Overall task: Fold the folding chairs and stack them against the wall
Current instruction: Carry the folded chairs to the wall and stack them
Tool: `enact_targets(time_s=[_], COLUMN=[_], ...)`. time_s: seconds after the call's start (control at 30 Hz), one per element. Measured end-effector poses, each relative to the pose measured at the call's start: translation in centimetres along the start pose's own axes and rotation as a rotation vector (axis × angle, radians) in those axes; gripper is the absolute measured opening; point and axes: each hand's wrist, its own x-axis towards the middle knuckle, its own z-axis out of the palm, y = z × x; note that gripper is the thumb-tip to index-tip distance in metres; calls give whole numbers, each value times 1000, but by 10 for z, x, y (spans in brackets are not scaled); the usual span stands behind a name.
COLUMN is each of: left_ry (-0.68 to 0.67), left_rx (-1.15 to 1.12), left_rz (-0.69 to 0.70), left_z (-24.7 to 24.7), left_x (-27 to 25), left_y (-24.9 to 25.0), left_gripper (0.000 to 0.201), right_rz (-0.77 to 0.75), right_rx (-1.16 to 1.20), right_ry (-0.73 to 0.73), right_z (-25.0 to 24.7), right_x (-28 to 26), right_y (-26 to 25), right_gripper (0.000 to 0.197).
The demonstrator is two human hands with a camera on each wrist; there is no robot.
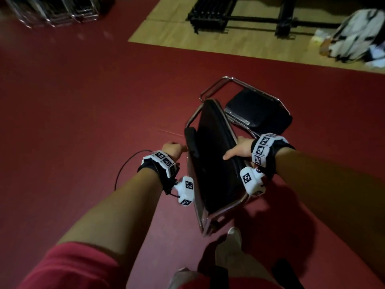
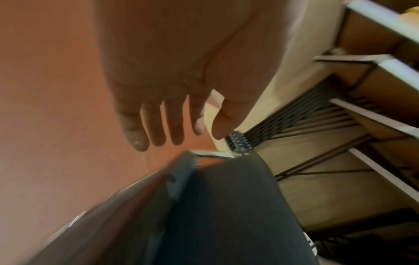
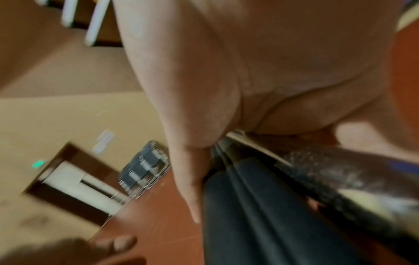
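Observation:
A folded chair (image 1: 210, 159) with black padding and a chrome frame stands upright on the red floor in front of me. My right hand (image 1: 236, 150) grips its right edge, thumb across the black pad; in the right wrist view that hand (image 3: 204, 143) wraps the chrome tube beside the padding (image 3: 260, 215). My left hand (image 1: 175, 150) hovers at the chair's left side, holding nothing. In the left wrist view its fingers (image 2: 167, 129) are straight, just above the chair's edge (image 2: 215, 206). A second black chair (image 1: 258, 109) sits directly behind the held one.
Several folded chairs (image 1: 52, 11) are stacked at the far left. On a tan floor section stand a black metal table frame (image 1: 250, 17) and a black-and-white bag (image 1: 358, 34). My foot (image 1: 233, 243) is close to the chair's base. Red floor (image 1: 83, 101) stretches left.

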Motion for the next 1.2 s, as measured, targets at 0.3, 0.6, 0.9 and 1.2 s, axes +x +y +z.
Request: enact_targets(time_s=[0.3, 0.6, 0.9, 1.2], left_ry=[230, 189, 90, 116], left_rx=[145, 489, 92, -206], left_rz=[83, -70, -83, -97], left_z=[-83, -163, -216, -221], left_x=[45, 103, 162, 197], left_y=[-1, -25, -48, -43], left_gripper=[81, 95, 95, 81], right_rz=[-327, -513, -470, -485], right_rx=[-412, -573, -563, -254], right_ry=[-109, -81, 129, 211], right_z=[-10, 22, -4, -34], right_x=[36, 58, 94, 145], right_y=[-116, -208, -268, -250], right_gripper=[93, 48, 81, 95])
